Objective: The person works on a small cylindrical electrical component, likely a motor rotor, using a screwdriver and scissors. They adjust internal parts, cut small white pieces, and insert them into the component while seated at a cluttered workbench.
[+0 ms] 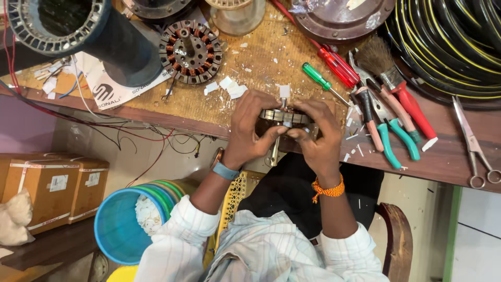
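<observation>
Our left hand [249, 130] and right hand [315, 137] both gripping a metal stator core [286, 118] at bench edge [156, 117], green screwdriver [322, 81] at one o'clock, wound stator [190, 51] at ten o'clock

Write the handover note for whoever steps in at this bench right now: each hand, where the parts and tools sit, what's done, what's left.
Left hand: grips the left side of a small stator core at the bench edge.
Right hand: grips its right side, thumb on the front. A shaft hangs below the core.
Nearby: a second stator lies further back to the left; white paper scraps lie in front of the hands; screwdrivers, pliers, a brush and scissors lie to the right.
Done: cannot tell from this view.
Left: the held core shows no copper winding; the second stator does.
</observation>
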